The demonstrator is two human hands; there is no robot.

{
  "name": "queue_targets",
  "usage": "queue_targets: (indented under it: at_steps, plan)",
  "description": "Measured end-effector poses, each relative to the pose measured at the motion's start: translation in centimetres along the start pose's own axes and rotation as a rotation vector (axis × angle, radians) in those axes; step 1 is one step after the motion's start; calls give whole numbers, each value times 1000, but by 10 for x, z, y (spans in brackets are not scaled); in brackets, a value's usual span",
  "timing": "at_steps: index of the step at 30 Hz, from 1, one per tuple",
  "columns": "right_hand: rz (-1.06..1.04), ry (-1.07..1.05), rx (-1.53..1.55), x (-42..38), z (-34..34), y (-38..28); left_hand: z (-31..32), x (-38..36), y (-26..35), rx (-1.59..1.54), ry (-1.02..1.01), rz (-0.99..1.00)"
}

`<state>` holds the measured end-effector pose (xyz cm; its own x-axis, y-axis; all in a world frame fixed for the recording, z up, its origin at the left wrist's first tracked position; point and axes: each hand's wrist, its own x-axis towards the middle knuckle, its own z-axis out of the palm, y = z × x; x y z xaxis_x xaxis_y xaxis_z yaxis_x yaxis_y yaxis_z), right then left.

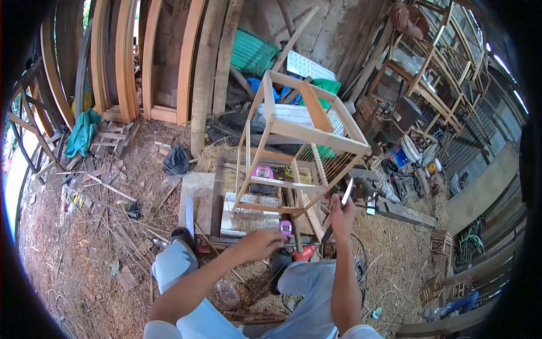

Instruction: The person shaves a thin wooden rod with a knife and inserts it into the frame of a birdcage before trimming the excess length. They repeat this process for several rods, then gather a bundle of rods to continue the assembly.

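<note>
My left hand (261,245) reaches in from the left with bent fingers, its fingertips closed at the lower edge of a small purple tape measure (285,227). My right hand (342,217) is closed round a knife-like tool with a pale blade (348,191) pointing up; a dark part shows below the fist. In front of both hands a wooden frame (316,135) with thin slats stands tilted on a low wooden bench (217,195). Below the hands, a red power tool (304,253) lies close to my right knee.
A flat saw-like blade (189,216) lies by my left foot. A pink round object (262,171) sits behind the frame's lower rail. Wood scraps and shavings cover the ground (107,237). Tall planks (127,62) lean at the back left; stacked wooden chairs (418,62) stand at the right.
</note>
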<state>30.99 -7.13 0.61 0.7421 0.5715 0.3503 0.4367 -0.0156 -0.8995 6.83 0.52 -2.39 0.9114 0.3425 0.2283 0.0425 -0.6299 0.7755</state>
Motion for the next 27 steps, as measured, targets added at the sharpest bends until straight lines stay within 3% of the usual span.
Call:
queue_targets:
  at_steps: [3, 4, 5, 6, 7, 8, 11, 12, 14, 15, 16, 17, 19, 22, 24, 27]
  plan:
    - [145, 29, 28, -2, -10, -1, -2, 0, -25, 191, 42, 22]
    - [-32, 112, -12, -5, -9, -8, -14, 2, -24, 348, 63, 41]
    - [-207, 194, -47, -11, -8, -16, -26, 1, -21, 271, 85, -46]
    - [-185, 193, -29, -20, -1, -24, -39, -2, -14, 203, 107, -136]
    - [-326, 32, 115, -31, 8, -36, -47, -9, -17, 226, 298, -13]
    - [-464, -130, 259, -43, 16, -49, -54, -15, -20, 243, 284, -33]
    - [-469, -574, -56, -72, 48, -69, -75, -34, -19, 226, 339, -97]
    - [-347, -768, -65, -75, 55, -71, -77, -40, -20, 236, 331, -112]
    - [-219, -805, 260, -88, 81, -53, -81, -50, -20, 132, 318, -257]
    - [-223, -801, 267, -90, 83, -58, -81, -51, -14, 111, 345, -224]
    - [153, -892, 495, -89, 81, -65, -80, -52, -7, 117, 346, -216]
    - [536, -958, 712, -88, 79, -70, -77, -53, 0, -142, 426, -244]
    - [592, -985, 837, -90, 79, -72, -71, -53, 13, -532, 502, -234]
    - [629, -1034, 1000, -92, 79, -67, -65, -50, 20, -550, 507, -202]
    - [803, -1037, 1209, -91, 79, -62, -61, -47, 22, -523, 493, -162]
    - [818, -1006, 1174, -92, 80, -59, -52, -38, 23, -440, 483, -84]
